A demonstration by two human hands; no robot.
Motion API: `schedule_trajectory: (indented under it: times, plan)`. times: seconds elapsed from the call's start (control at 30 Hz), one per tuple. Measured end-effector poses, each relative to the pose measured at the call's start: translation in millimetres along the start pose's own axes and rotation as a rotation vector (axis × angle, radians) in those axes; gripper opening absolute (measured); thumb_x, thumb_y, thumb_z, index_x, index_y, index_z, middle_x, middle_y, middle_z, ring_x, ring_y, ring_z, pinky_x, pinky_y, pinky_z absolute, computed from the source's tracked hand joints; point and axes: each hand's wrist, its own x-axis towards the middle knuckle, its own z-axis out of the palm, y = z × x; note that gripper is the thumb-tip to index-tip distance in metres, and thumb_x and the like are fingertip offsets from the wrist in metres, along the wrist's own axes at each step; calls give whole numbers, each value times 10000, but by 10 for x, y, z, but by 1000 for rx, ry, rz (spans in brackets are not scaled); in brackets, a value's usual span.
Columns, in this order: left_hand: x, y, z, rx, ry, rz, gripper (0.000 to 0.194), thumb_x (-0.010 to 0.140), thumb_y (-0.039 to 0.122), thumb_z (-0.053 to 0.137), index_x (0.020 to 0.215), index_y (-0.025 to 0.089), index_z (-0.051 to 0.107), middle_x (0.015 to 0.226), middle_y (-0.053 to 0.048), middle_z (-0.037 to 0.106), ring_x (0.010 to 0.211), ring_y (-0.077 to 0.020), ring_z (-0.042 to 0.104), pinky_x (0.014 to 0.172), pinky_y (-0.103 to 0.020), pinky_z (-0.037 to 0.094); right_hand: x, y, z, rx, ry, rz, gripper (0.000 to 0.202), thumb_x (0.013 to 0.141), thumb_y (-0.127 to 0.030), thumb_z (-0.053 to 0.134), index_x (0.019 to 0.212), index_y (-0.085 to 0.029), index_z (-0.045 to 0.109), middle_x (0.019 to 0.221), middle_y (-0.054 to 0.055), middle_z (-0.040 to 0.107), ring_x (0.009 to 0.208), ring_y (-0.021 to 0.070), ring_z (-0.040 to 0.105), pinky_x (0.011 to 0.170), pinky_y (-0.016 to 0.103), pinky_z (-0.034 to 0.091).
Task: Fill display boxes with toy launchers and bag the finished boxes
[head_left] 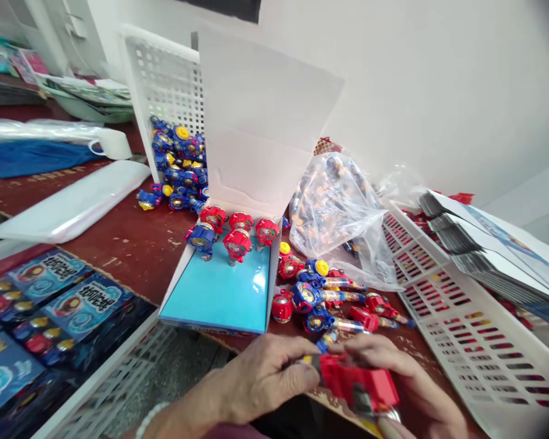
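Note:
Close to the front edge of the table, both hands hold a red plastic toy pen (361, 381), slightly blurred. My left hand (268, 375) pinches its narrow dark end between thumb and fingers. Around the bulky red head my right hand (407, 378) is closed, with fingers over the top. Ahead of the left hand stands an open box (277, 116) with its white lid raised. In holes along the back of its light-blue insert (224, 292) stand several red toy heads (238, 244) and one blue toy head (202, 239). Loose red and blue toy pens (318, 297) lie right of the box.
A white basket (439, 292) holding red toys stands at right, with stacked flat cards (494, 238) on it. Behind the loose pens lies a filled plastic bag (333, 201). A tipped basket (165, 73) spills blue toys; a mug (112, 144) and packaged boxes (80, 305) are left.

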Motion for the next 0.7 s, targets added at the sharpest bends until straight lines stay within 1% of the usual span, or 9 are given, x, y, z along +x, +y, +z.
schedule_trajectory:
  times: [0.03,0.07,0.1,0.17,0.27,0.43,0.5,0.6,0.7]
  plan:
    - [-48,2,-44,-146,-68,-127,398,912,498,455,1016,161,641,729,-7,559,614,-124,517,572,-233,425,144,-49,119,66,-34,13,340,886,-358,590,1218,-290,564,1257,101,573,1139,310,576,902,421,531]
    - [-103,-9,-90,-256,-75,-217,426,896,536,468,1003,159,634,671,18,509,534,-91,443,498,-205,355,277,-75,227,124,-50,43,378,896,-380,580,1263,-298,535,1315,95,537,1186,299,546,929,408,515]
    - [-160,-29,-135,-306,-14,-256,441,875,558,496,1015,159,623,669,27,493,526,-80,409,484,-195,321,397,-82,324,188,-50,84,433,903,-415,569,1316,-310,490,1377,85,488,1239,288,503,960,398,495]
    - [-263,-86,-218,-211,236,-224,394,860,527,546,1021,173,610,731,21,526,619,-93,437,562,-197,354,598,-69,494,312,-66,186,551,892,-496,571,1390,-336,397,1445,58,417,1298,265,439,1006,384,456]
    - [-342,-183,-302,81,519,-142,256,861,421,590,958,185,610,806,13,575,746,-124,490,693,-222,391,818,-66,732,374,-86,297,613,831,-522,652,1362,-318,424,1364,49,492,1201,241,511,994,366,450]
    - [-356,-308,-395,218,659,-54,176,861,318,604,1003,214,606,873,14,616,775,-131,550,729,-235,428,1058,-123,990,268,-47,363,575,850,-504,639,1336,-267,444,1095,43,613,932,202,585,845,344,483]
    - [-383,-317,-489,251,760,5,254,862,316,605,1105,245,584,999,1,623,887,-144,571,806,-251,438,1155,-100,1007,198,3,251,524,887,-471,606,1346,-289,432,1094,35,603,934,198,582,855,351,477]
    - [-455,-315,-712,246,1028,87,419,859,350,615,1255,286,496,1149,-20,592,1023,-168,556,893,-291,429,1330,-4,1023,-75,91,-67,469,918,-374,584,1353,-305,425,1249,48,526,1111,222,522,994,395,408]
    - [-514,-360,-940,188,1228,129,464,851,376,620,1276,256,476,1100,-41,604,981,-178,573,845,-299,446,1490,96,1117,-255,6,-291,470,933,-305,561,1369,-264,392,1327,86,439,1244,241,425,1068,423,356]
